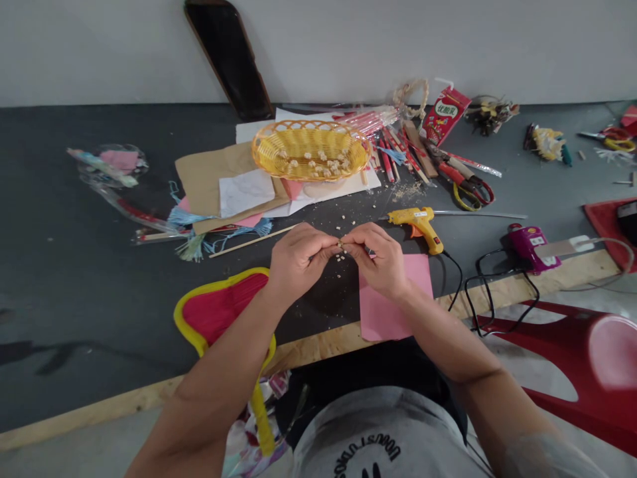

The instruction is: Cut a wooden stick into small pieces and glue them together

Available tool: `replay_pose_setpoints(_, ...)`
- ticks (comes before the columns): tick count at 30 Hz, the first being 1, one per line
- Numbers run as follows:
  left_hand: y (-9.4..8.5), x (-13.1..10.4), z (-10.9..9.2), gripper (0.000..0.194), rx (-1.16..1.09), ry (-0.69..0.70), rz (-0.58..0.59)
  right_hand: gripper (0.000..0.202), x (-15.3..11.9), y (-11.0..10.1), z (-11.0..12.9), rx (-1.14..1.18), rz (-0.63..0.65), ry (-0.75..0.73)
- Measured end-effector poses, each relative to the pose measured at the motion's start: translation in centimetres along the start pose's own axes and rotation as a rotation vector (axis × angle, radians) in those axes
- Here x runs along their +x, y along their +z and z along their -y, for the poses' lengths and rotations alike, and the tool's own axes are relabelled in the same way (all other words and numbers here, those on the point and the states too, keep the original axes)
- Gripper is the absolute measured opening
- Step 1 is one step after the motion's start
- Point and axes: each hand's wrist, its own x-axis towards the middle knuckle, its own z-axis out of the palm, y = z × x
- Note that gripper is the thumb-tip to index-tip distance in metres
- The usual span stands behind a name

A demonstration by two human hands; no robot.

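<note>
My left hand (300, 257) and my right hand (381, 260) meet over the dark table, each with thumb and forefinger pinched together. Between the fingertips is a tiny pale piece (340, 243), too small to name and mostly covered by the fingers. Similar pale bits lie on the table just around it. Under my right hand is a sheet of pink paper (393, 309). A yellow hot glue gun (417, 226) lies to the right of that hand. Beyond both hands stands a yellow woven basket (311, 139) with several small pale clusters in it.
A red fan-like piece with yellow edging (219, 302) lies under my left forearm. Scissors (470, 186), a red drink carton (444, 114) and wrapped sticks lie at the back right. A phone (231, 60) leans on the wall. A black cord loops near a purple power block (533, 249).
</note>
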Motion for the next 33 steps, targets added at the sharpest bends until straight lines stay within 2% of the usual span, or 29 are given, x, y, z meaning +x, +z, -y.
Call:
replay_pose_setpoints(7,0.0,0.0,-0.2,0.01,0.088,0.11,-0.044,0.012,0.0,0.0,-0.1,-0.002,0.002,0.011)
replay_pose_setpoints(13,0.1,0.0,-0.3,0.009,0.167,0.167,-0.069,0.012,-0.1,0.2,-0.2,0.012,-0.009,0.007)
replay_pose_setpoints(20,0.1,-0.1,-0.2,0.01,0.181,0.144,-0.065,0.012,-0.1,0.2,-0.2,0.025,-0.017,0.005)
replay_pose_setpoints(24,0.0,-0.1,-0.6,0.008,0.038,-0.013,-0.046,0.013,0.0,0.1,0.2,0.01,-0.039,0.007)
replay_pose_setpoints(27,0.0,-0.1,-1.1,0.02,-0.177,-0.265,0.0,0.012,0.0,0.0,0.3,0.01,-0.07,0.02)
replay_pose_setpoints(30,0.1,-0.2,-1.2,0.031,-0.461,-0.563,0.047,0.012,0.0,-0.1,0.2,-0.011,-0.043,0.035)
replay_pose_setpoints(33,0.2,-0.1,-1.0,0.033,-0.677,-0.732,0.079,0.014,-0.1,-0.1,0.1,-0.028,-0.016,0.009)
